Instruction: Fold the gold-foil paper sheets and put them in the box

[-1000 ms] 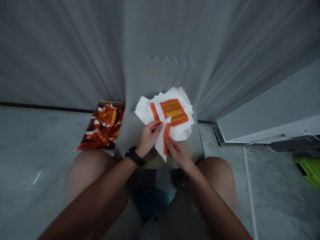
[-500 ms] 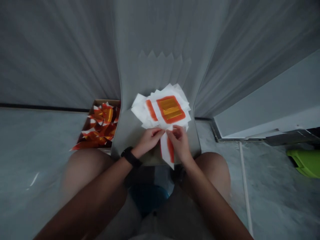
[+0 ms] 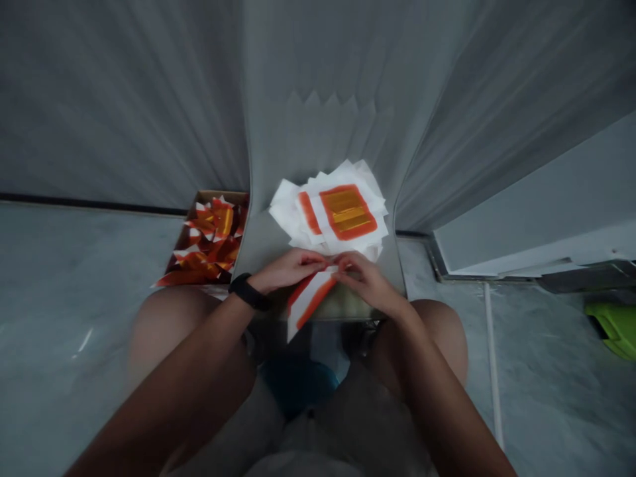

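Note:
A folded white paper with orange edges hangs between my hands, its point aimed down and to the left. My left hand pinches its upper end, and a black watch sits on that wrist. My right hand pinches the same end from the right. Both hands hover over the front of a grey chair seat. Just behind them lies a fanned stack of white sheets with an orange and gold square on top.
A cardboard box of several folded orange and gold papers stands on the floor left of the chair. My bare knees flank the seat. A green object lies at the right edge. A pale cabinet base runs along the right.
The folded paper has swung from pointing straight down to pointing down and left. Both hands have drawn closer together at its top end.

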A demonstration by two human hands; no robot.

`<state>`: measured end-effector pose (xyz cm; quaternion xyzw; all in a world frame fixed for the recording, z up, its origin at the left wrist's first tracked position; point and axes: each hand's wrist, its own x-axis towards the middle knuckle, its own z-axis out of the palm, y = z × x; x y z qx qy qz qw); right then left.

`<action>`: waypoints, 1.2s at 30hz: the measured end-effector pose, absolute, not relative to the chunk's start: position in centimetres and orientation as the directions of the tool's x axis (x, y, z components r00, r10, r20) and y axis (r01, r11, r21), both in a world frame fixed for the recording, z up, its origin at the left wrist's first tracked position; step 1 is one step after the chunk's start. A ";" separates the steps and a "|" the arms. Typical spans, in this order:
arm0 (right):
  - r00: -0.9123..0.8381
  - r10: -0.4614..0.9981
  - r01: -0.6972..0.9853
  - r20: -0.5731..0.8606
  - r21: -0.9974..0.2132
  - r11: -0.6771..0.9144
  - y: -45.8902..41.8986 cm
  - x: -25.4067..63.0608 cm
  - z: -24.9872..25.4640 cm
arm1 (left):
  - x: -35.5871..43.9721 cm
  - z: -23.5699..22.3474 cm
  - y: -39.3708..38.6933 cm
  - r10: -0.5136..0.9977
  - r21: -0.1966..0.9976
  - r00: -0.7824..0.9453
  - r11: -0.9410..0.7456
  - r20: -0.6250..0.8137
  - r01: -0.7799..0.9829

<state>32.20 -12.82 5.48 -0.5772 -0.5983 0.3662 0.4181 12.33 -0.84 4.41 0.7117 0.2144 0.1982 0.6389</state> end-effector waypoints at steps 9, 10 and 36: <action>0.073 0.996 0.297 -0.049 -0.952 -0.069 -13.0 31.4 5.1 | 11.7 4.7 -1.3 0.549 0.987 0.821 0.115 -0.154 0.108; 0.082 0.995 0.299 -0.053 -0.951 -0.075 -13.0 31.3 5.0 | 11.7 4.8 -1.4 0.550 0.985 0.818 0.135 -0.168 0.111; 0.209 0.954 0.464 0.215 -0.881 0.097 -13.4 31.3 2.9 | 8.5 6.0 -0.2 0.642 0.857 0.746 -0.472 0.175 0.205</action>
